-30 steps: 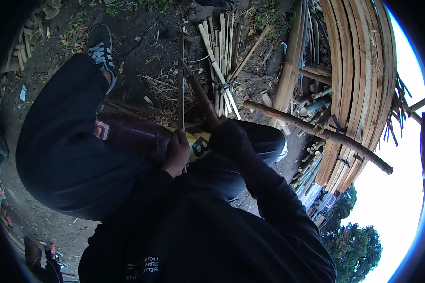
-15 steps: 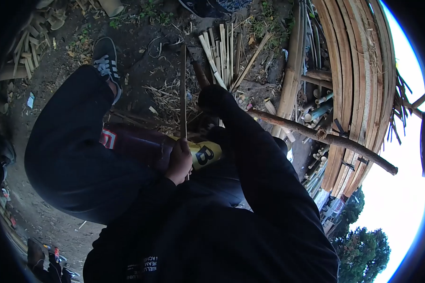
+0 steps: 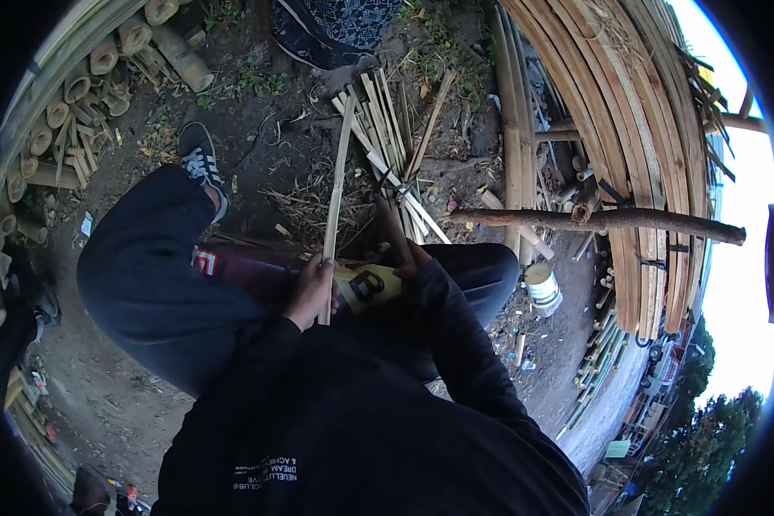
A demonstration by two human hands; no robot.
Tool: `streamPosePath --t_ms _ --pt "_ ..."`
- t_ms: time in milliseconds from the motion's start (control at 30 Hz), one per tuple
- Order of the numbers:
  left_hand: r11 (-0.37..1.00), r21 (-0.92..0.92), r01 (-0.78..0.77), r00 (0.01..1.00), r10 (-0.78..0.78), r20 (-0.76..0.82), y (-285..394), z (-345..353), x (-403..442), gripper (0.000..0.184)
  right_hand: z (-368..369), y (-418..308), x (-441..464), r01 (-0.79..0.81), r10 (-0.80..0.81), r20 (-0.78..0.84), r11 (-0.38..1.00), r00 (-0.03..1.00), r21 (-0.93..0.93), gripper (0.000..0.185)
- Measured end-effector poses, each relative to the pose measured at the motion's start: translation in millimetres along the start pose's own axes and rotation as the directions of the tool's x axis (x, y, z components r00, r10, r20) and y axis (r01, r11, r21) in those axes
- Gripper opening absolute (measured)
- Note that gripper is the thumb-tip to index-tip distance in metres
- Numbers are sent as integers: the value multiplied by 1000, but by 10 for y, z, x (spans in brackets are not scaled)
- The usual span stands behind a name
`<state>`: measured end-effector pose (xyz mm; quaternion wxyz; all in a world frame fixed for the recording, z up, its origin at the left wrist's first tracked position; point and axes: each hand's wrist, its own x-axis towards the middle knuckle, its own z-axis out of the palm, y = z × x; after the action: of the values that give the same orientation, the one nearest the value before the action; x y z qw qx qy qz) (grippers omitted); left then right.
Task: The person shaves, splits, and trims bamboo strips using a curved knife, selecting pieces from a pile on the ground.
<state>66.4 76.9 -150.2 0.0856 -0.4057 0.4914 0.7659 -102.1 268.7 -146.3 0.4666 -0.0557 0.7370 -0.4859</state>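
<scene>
My left hand (image 3: 312,291) is wrapped round the lower part of a long flat bamboo strip (image 3: 338,185), which points away from me over the ground. Its lower end passes just below my fingers. In my right hand (image 3: 415,260) is the brown handle of a tool (image 3: 393,228), beside my right thigh; the tool's blade is hard to make out. A yellow and maroon cover (image 3: 368,286) with a black letter lies across my lap under both hands. Beyond the tool, a tied bundle of bamboo strips (image 3: 390,138) rests on the ground.
A rough branch (image 3: 598,220) juts across the right side, by long stacked bamboo strips (image 3: 611,112). A white bucket (image 3: 543,288) stands near my right knee. Cut bamboo pieces (image 3: 77,86) are piled at the upper left. Patterned cloth (image 3: 340,30) shows at the top.
My right hand has come back from over the bundle to my lap with the tool. The strip in my left hand now tilts to the right, and the view has shifted.
</scene>
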Motion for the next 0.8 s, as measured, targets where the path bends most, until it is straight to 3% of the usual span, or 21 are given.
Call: streamPosePath --t_ms 33,67,100,167,233,267,367,433,500,533,600,667,800 --pt "994 -98 53 996 -46 70 5 -14 -33 29 18 -48 -71 -52 52 -1 999 999 -8 89" --pt "995 -90 48 997 -42 68 -37 -32 -24 29 42 5 -78 -45 45 -1 999 999 -1 89" --pt "998 -44 -35 999 35 7 -105 -53 29 28 88 54 -60 155 -158 -28 984 987 -89 87" --pt "994 7 -113 992 113 -55 -215 -106 97 27 147 38 -104 343 -355 -35 922 934 -178 86" --pt "974 203 -102 978 136 -159 -265 -166 172 29 190 -118 -157 158 -163 -26 978 986 -135 87" --pt "908 372 -191 941 277 -192 -389 -172 272 30 204 -185 -153 100 -103 -19 987 994 -124 88" --pt "903 388 -182 943 272 -190 -504 -218 358 31 291 -95 -259 26 -22 38 996 999 -91 88" --pt "904 378 -201 942 285 -179 -435 -200 314 30 312 -91 -255 88 -83 65 992 994 -91 87" --pt "834 441 -332 916 396 -60 -224 -160 99 29 357 -125 -340 109 -103 68 991 992 -84 86" --pt "956 161 -246 969 246 22 -86 -140 -21 28 403 -282 -435 76 -70 57 991 996 -115 85" --pt "956 123 -267 964 264 42 -134 -127 34 26 439 -477 -555 47 -42 37 988 998 -149 84" --pt "953 85 -290 957 285 58 -136 -107 62 25 464 -542 -627 160 -159 22 955 987 -249 82" --pt "954 10 -299 953 298 53 -79 -108 29 25 395 -450 -607 230 -233 30 918 972 -324 82"
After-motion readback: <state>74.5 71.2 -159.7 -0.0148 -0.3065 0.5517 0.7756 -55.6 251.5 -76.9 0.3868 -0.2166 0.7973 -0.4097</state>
